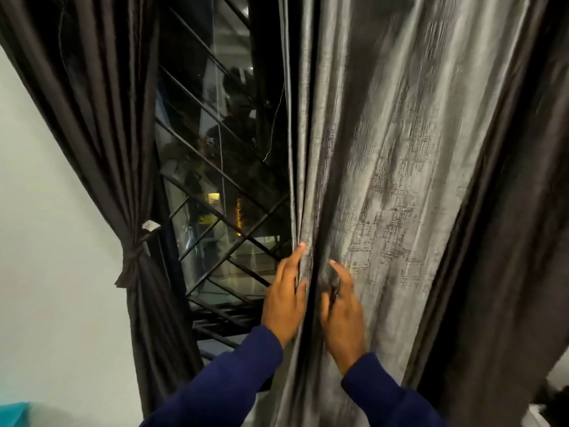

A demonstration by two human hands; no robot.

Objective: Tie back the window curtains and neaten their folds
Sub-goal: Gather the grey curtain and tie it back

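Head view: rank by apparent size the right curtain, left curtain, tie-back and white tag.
1. Right curtain, though nearness inflates it
2. Left curtain
3. Tie-back
4. White tag

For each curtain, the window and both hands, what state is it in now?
left curtain: gathered, tied back with a band
right curtain: hanging loose, untied
window: uncovered, dark outside
left hand: fingers straight along the curtain edge
right hand: resting on a fold

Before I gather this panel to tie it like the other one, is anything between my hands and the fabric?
Nothing visible. The left hand and right hand already touch the grey curtain at its inner edge. The left curtain is already cinched by its tieback.
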